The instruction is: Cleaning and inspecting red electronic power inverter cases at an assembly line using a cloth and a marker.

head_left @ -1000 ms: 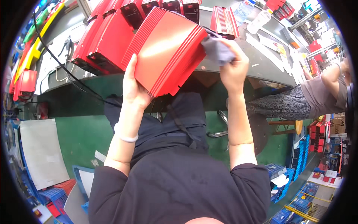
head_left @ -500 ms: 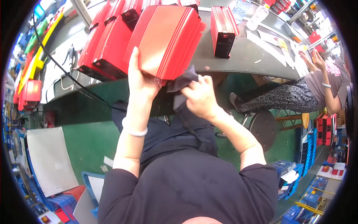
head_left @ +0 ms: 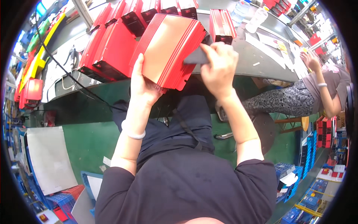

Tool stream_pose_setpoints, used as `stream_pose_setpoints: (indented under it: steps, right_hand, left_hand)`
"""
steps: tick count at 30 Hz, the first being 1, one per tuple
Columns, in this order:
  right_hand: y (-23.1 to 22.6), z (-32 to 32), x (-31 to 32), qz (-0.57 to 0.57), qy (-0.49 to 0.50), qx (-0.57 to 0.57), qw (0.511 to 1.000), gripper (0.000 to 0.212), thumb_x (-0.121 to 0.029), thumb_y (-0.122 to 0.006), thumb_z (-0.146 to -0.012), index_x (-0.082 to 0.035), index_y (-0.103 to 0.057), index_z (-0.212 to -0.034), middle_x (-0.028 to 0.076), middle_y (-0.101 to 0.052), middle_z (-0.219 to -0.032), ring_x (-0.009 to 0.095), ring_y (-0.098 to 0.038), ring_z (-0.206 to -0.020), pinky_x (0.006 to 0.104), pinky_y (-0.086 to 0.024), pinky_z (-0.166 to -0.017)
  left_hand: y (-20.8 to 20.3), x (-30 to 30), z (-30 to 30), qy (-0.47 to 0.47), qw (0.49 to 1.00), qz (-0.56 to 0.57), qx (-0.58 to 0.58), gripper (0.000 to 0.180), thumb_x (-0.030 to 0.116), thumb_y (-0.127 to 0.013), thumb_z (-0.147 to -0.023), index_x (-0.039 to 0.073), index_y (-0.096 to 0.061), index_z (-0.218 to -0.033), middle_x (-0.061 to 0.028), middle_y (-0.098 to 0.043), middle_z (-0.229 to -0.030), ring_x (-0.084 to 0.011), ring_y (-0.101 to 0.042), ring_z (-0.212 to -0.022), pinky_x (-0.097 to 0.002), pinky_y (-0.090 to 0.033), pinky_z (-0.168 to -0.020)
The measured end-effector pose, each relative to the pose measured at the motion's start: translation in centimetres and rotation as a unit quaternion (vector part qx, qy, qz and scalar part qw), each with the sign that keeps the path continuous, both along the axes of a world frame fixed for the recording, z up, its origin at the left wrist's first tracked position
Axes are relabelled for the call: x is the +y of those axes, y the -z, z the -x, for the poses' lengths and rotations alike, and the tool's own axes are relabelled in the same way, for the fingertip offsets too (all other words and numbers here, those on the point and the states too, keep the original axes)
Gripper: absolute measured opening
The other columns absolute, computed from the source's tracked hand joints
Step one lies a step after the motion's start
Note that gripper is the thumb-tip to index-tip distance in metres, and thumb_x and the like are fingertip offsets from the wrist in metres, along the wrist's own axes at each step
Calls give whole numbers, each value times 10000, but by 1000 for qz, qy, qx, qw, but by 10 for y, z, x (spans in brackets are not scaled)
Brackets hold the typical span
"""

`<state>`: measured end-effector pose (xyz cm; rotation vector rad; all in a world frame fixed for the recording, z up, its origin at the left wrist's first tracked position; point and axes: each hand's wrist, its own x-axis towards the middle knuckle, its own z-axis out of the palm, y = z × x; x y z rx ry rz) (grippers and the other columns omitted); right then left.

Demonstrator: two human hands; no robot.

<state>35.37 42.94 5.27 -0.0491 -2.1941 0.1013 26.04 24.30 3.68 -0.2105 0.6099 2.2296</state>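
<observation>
A red ribbed metal case [head_left: 164, 48] is held up, tilted, over the near edge of the bench. My left hand [head_left: 143, 84] grips its lower left corner, thumb along the side and fingers underneath. My right hand [head_left: 220, 67] pinches a dark grey cloth [head_left: 197, 56] against the case's right ribbed side. Part of the cloth is hidden behind my fingers. Several similar red cases with black ends stand to the left, among them a large one [head_left: 117, 48]. Another red case [head_left: 222, 26] stands by itself behind my right hand.
Clear plastic bottles [head_left: 257, 19] and paper strips [head_left: 266, 50] lie on the bench at the right. A black cable [head_left: 56, 56] hangs across the left. A co-worker [head_left: 322, 82] sits at the right near a round stool [head_left: 264, 130]. Blue crates [head_left: 287, 173] stand lower right.
My right hand has moved up and to the right with the cloth, from below the case to its right side. The case has shifted slightly down toward me.
</observation>
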Motion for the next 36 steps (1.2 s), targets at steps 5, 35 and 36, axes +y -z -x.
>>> stream_pose_setpoints:
  steps: [5, 35, 36]
  right_hand:
    - [13, -24, -20, 153, -263, -118, 945, 316, -36, -572, -552, -121, -663, -843, 32, -601, -800, 252, -580, -852, 372, -411, -808]
    - [50, -23, -53, 33, -303, -96, 948, 322, -42, -564, -541, -78, -663, -845, 47, -604, -868, 272, -575, -844, 388, -413, -775]
    - [56, -32, -52, 100, -377, -168, 905, 366, -19, -539, -511, -55, -654, -856, 69, -601, -857, 271, -585, -815, 370, -442, -784]
  left_hand:
    - [7, 5, 10, 12, 1000, -8, -1, 600, 510, -611, -836, 120, -505, -1279, -91, -577, -1242, -283, -572, -1107, -470, -478, -932]
    - [24, -4, 16, -88, 987, -14, 131, 559, 422, -555, -914, 13, -482, -1288, -136, -572, -1252, -287, -567, -1128, -436, -459, -983]
    - [26, -10, 16, -82, 986, -21, 142, 554, 415, -547, -920, 1, -485, -1282, -140, -574, -1248, -290, -565, -1133, -432, -454, -988]
